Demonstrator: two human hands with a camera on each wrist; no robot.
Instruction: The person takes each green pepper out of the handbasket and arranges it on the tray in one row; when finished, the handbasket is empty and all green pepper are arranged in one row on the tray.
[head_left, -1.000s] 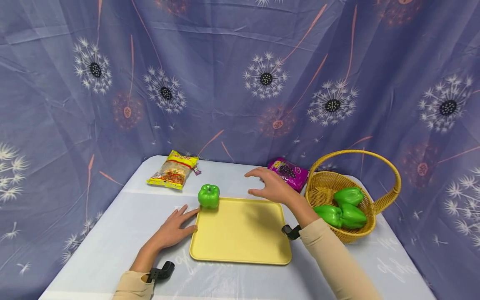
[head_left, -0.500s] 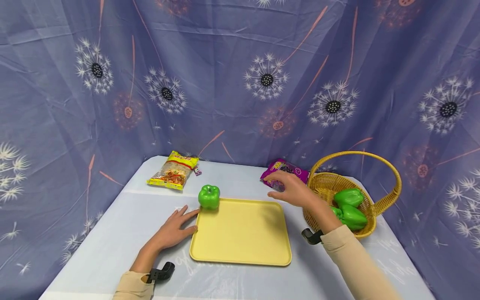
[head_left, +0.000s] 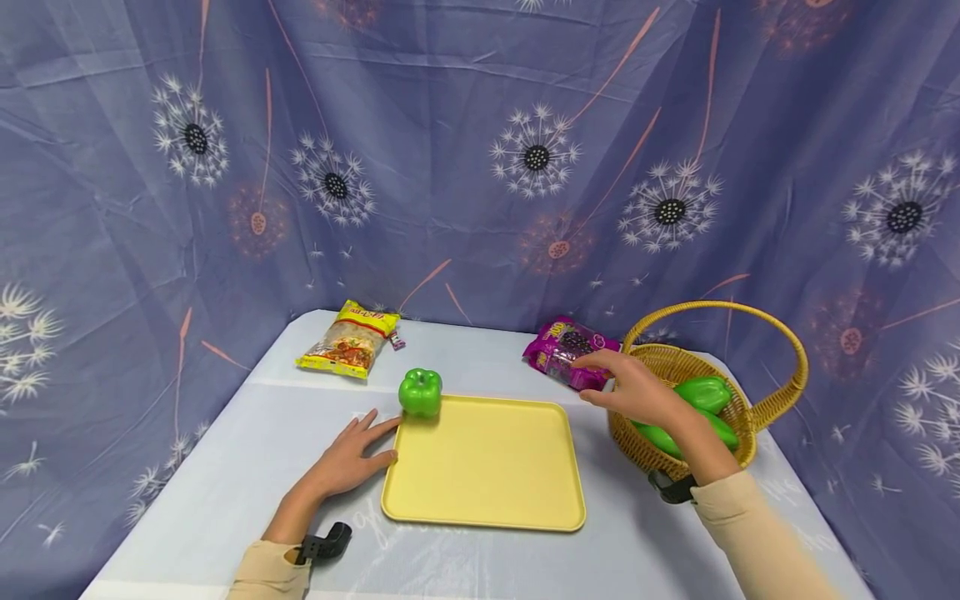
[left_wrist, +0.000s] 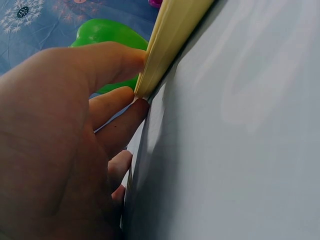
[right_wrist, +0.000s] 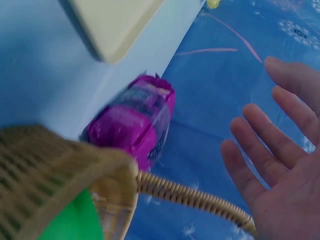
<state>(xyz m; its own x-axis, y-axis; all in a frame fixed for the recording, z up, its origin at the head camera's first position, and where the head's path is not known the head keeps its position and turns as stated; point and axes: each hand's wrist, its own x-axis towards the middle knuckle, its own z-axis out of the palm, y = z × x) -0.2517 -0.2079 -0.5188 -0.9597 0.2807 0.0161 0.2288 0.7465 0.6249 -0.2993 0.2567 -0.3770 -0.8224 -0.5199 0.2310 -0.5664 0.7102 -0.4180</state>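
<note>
My left hand (head_left: pixel 348 458) rests on the table, its fingers spread. Its thumb and index fingertip touch the left edge of the yellow tray (head_left: pixel 483 467), as the left wrist view also shows. On the tray's far left corner sits one green bell pepper (head_left: pixel 421 394). Empty, my right hand (head_left: pixel 637 387) hovers at the left side of the wicker basket (head_left: pixel 660 362), its fingers loosely bent. Inside the basket lie several green bell peppers (head_left: pixel 705 393), partly hidden by my right hand and forearm. In the right wrist view, that hand's fingers are spread apart and touch nothing.
A purple snack bag (head_left: pixel 558 354) lies behind my right hand, left of the basket. At the back left are a yellow food bag (head_left: pixel 350 342) and a tiny purple packet (head_left: pixel 397 340). The basket's tall handle (head_left: pixel 787 375) arches above it. A patterned curtain (head_left: pixel 450 167) hangs behind the table.
My right hand has moved right, from above the tray's far right corner to the basket's left side. My left hand, the tray and the pepper on it have stayed put.
</note>
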